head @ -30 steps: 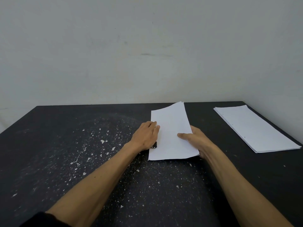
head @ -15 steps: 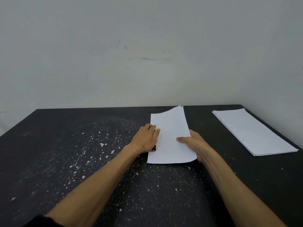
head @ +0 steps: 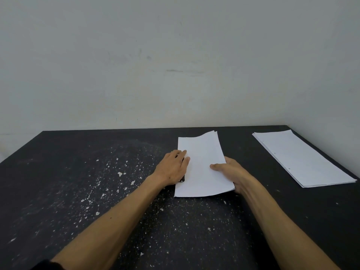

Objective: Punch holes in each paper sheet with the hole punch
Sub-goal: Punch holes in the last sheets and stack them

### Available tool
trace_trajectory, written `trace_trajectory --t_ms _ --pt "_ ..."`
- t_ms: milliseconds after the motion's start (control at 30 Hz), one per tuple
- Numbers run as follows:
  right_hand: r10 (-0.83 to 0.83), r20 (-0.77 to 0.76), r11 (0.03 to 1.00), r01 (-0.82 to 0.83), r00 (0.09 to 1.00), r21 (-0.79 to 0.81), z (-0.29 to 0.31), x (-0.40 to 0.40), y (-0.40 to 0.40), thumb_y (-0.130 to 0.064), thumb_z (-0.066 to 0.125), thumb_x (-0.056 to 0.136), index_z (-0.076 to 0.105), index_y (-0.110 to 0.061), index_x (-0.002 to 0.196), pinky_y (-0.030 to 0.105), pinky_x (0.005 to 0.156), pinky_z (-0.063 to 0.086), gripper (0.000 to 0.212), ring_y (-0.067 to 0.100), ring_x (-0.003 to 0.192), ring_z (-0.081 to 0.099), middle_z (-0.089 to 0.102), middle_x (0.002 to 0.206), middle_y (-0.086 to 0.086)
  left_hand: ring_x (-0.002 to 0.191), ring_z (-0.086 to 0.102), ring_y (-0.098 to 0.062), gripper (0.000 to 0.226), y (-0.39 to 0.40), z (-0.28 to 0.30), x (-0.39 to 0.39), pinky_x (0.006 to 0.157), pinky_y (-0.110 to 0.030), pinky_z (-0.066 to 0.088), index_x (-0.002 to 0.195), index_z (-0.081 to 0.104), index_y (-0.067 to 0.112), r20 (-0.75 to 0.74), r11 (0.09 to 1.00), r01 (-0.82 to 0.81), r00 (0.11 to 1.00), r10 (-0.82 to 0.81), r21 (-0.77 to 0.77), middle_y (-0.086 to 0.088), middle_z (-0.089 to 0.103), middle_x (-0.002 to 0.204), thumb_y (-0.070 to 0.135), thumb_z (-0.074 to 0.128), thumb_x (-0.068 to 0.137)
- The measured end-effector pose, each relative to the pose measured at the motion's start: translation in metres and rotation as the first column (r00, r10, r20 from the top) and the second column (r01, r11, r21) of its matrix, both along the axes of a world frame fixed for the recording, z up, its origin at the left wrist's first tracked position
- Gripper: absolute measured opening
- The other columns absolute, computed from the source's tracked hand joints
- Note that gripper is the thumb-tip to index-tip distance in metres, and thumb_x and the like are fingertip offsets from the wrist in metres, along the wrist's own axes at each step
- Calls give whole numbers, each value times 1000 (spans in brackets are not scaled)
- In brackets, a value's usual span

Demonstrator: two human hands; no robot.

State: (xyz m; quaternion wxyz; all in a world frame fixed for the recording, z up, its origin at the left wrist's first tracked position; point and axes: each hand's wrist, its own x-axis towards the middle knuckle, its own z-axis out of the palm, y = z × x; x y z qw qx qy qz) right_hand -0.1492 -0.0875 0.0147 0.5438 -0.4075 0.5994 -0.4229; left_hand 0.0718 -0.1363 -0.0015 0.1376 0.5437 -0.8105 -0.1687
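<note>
A white paper sheet lies on the black table, its left edge tucked under my left hand. That hand lies palm down over a black hole punch, of which only a small dark corner shows. My right hand pinches the sheet's right edge, thumb on top and fingers underneath, lifting that side slightly. Whether there is more than one sheet in the grip is unclear, though a second edge shows at the far corner.
A stack of white sheets with small punched holes along its left edge lies at the table's right side near the wall corner. White paper flecks are scattered over the table's left and middle. A pale wall rises behind.
Both hands and the sheet hold nearly the same place on the table. The view shifted slightly between frames.
</note>
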Motion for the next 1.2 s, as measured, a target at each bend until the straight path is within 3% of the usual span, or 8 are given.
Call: trace_trajectory --t_ms 300,500,767,1067,1200 --pt "-8 -15 1000 8 1000 -16 -4 1 -2 -2 61 100 69 -19 109 35 73 59 21 24 96 75 77 108 3 153 23 -22 55 -4 -11 3 126 -45 20 159 31 23 -66 998 1 998 -5 -65 -2 31 165 41 17 110" --pt "-14 -9 1000 14 1000 -6 -4 0 -3 -2 61 100 68 -17 115 39 81 59 23 29 103 74 76 115 7 157 7 -16 54 -1 -24 9 128 -46 2 162 12 36 -46 998 -36 998 34 -48 8 18 169 40 10 108" --pt "3 0 1000 -3 1000 -1 -4 0 -3 -1 61 100 68 -20 109 38 79 59 22 28 103 73 76 114 6 158 6 -19 54 -4 -17 6 127 -52 0 163 10 33 -29 999 -34 999 34 -2 5 16 170 39 13 109" --pt "0 -20 1000 0 1000 4 -5 -1 -3 -3 62 100 66 -18 118 37 77 59 24 28 103 73 75 114 6 155 19 -23 51 -8 -2 -3 123 -63 13 160 28 23 -35 999 -29 999 30 33 5 19 169 29 24 109" --pt "-3 -28 1000 3 1000 -2 -4 0 -3 -3 62 100 66 -19 116 37 77 59 23 27 102 73 75 113 5 154 21 -23 54 -11 4 -6 123 -56 20 161 25 20 -147 997 -24 988 35 77 2 17 169 17 28 107"
